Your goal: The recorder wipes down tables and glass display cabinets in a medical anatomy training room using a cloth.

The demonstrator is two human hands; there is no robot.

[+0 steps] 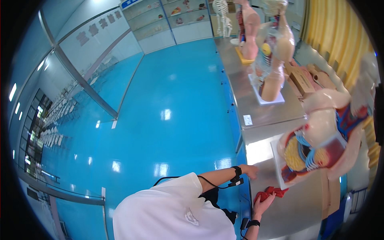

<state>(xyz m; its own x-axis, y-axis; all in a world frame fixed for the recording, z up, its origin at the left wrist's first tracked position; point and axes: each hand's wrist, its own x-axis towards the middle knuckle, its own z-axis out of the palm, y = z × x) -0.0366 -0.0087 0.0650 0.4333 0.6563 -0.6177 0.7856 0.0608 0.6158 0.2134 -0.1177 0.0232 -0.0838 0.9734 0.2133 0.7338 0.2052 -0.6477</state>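
Observation:
My right hand [264,204] presses a crumpled red cloth [271,193] onto the metal tabletop [298,206], its fingers over the cloth. My left hand [251,171] is at the table's left edge, farther off than the cloth and apart from it. Its fingers are too small and blurred to make out. Just beyond the cloth, to the right, a torso anatomy model [320,146] with exposed coloured organs stands on a white base [276,162]. A black band with a cable is on each of my wrists.
Farther along the metal table stand a second torso model [276,52] on a white base and a third [250,36] on a yellow one. A cardboard box [300,80] lies beside them. A skeleton [222,18] and glass cabinets [176,24] are at the back. Glass partitions border the blue floor [172,100].

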